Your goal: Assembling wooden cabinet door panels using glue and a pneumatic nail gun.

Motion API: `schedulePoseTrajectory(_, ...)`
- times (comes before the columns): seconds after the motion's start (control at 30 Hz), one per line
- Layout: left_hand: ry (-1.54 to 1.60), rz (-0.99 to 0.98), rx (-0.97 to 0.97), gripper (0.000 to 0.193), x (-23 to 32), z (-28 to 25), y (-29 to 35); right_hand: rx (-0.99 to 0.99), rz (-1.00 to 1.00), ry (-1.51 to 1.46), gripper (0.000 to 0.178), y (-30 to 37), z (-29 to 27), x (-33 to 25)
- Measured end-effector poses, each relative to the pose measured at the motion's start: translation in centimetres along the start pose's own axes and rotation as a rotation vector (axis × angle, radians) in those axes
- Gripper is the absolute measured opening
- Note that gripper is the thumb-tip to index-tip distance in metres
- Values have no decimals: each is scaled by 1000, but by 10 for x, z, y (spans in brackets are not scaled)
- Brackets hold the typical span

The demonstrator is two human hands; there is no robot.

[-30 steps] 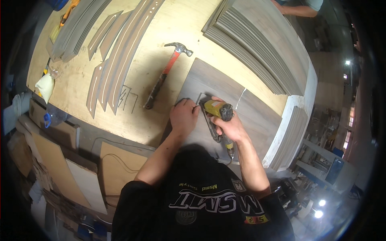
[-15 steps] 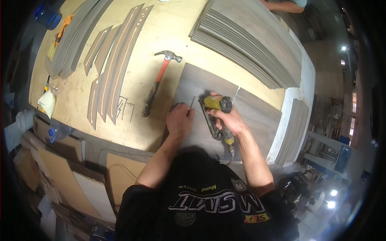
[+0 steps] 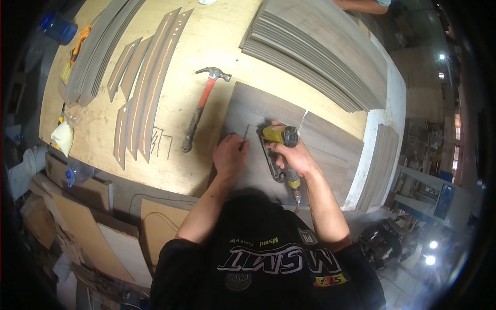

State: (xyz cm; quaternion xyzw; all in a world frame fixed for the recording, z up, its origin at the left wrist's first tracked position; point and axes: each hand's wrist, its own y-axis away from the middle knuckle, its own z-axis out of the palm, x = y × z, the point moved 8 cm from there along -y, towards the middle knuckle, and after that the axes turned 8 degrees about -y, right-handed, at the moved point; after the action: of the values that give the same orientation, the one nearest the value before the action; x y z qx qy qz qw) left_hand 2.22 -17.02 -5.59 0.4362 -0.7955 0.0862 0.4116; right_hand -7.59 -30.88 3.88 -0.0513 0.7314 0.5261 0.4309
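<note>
My right hand is wrapped round the grip of a yellow and black nail gun, its nose and magazine against a grey wood-grain panel. An air hose joins the lower end of its handle. My left hand rests at the panel's left side with its fingers curled; what they hold, if anything, is hidden. A thin bent dark line runs by its fingertips, and I cannot tell whether it is a strip or a mark. A claw hammer with a red and black handle lies left of the panel.
Stacked grey planks stand beyond the panel; another stack is at the far left. Narrow strips with pale glue lines lie left of the hammer, near thin nail strips. Boards lean below the table. A co-worker's arm shows at the top.
The view has shifted slightly. Both my hands and the nail gun hold nearly the same place on the panel.
</note>
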Motion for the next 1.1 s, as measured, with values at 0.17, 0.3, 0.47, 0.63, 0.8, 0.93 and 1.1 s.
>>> schedulePoseTrajectory(0.17,35,7,22,17,-4,2,0,1,3,17,66,-2,1,0)
schedulePoseTrajectory(0.3,-18,26,-11,18,3,-5,-3,7,4,-100,70,7,-7,1)
schedulePoseTrajectory(0.47,-85,-30,-14,19,5,-4,-1,113,-92,-70,73,54,-61,7)
schedulePoseTrajectory(0.63,-195,103,-19,35,24,2,-2,361,-108,-54,75,115,-155,65)
schedulePoseTrajectory(0.8,-573,675,8,44,114,23,1,560,-52,-59,75,181,-228,148)
schedulePoseTrajectory(0.93,-580,809,-315,26,161,120,-4,597,49,-268,72,223,-256,198)
schedulePoseTrajectory(1.1,-427,917,-420,15,232,232,23,638,-35,-395,70,248,-298,240)
